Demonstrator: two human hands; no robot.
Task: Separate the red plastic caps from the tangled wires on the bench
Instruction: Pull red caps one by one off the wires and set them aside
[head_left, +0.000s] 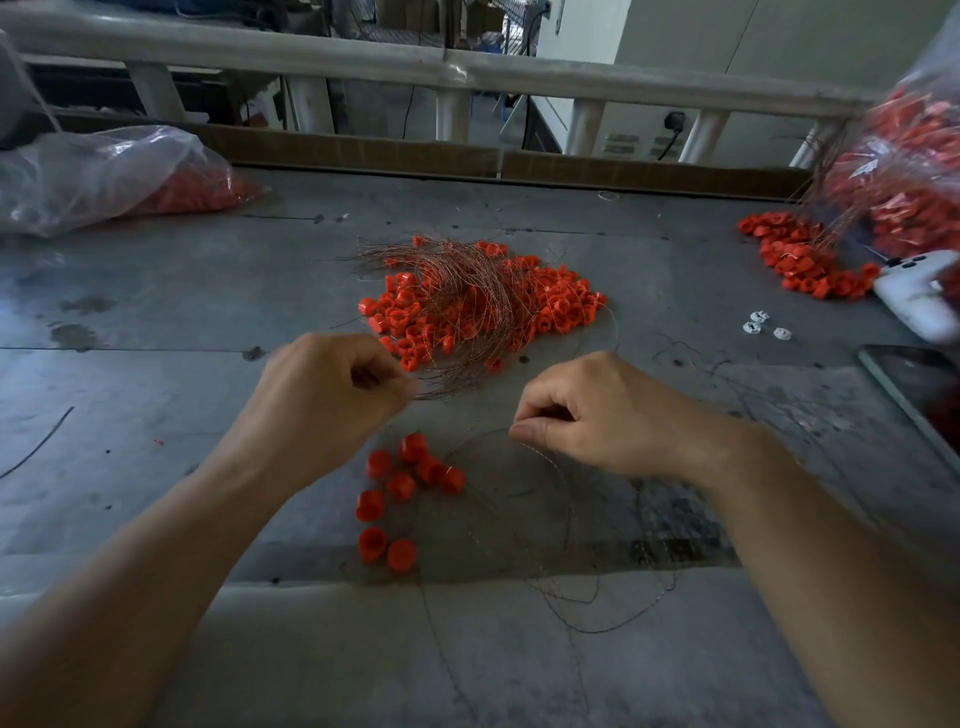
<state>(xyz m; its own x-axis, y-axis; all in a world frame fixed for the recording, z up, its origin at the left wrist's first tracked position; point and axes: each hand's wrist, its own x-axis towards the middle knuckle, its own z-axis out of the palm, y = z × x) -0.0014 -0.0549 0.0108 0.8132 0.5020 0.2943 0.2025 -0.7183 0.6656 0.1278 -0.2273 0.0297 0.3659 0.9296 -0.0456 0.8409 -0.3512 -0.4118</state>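
Note:
A heap of red plastic caps (550, 306) lies mid-bench, tangled with thin copper-coloured wires (457, 291). Nearer me, several loose red caps (402, 486) lie apart from the heap. My left hand (322, 400) hovers at the heap's near edge, its fingers curled, pinching the near ends of the wires. To the right of the loose caps, my right hand (587, 415) pinches a single thin wire (545, 457) that loops down over the bench.
A clear bag of red caps (104, 176) lies at the back left. Another bag (909, 171) with spilled caps (800, 260) and wires stands at the right. A white device (914, 291), three small white parts (763, 325) and a dark phone (919, 395) lie at the right.

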